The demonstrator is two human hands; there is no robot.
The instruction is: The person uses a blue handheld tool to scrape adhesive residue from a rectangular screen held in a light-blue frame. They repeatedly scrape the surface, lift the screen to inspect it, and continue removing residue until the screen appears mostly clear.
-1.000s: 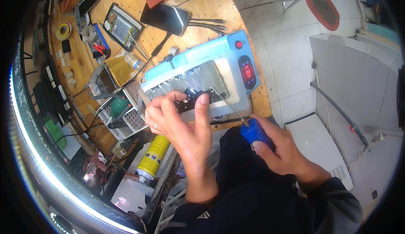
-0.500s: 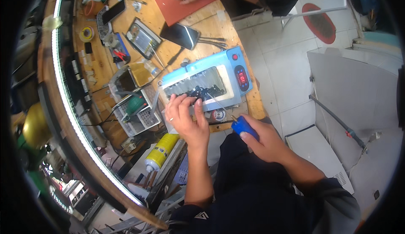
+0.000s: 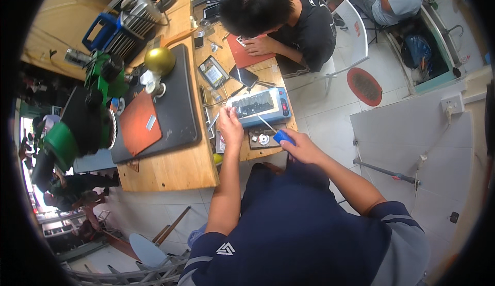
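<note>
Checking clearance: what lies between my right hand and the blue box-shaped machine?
A blue-handled tool with a thin metal shaft, in the head view.

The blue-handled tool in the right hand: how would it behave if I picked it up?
The blue-handled tool would probably feel stiff, as its slender shaft looks straight. It may be handle-heavy, since the blue end is much thicker than the shaft.

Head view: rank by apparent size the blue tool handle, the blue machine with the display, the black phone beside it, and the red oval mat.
1. Blue machine
2. Red oval mat
3. Black phone
4. Blue tool handle, partly covered by the right hand
</note>
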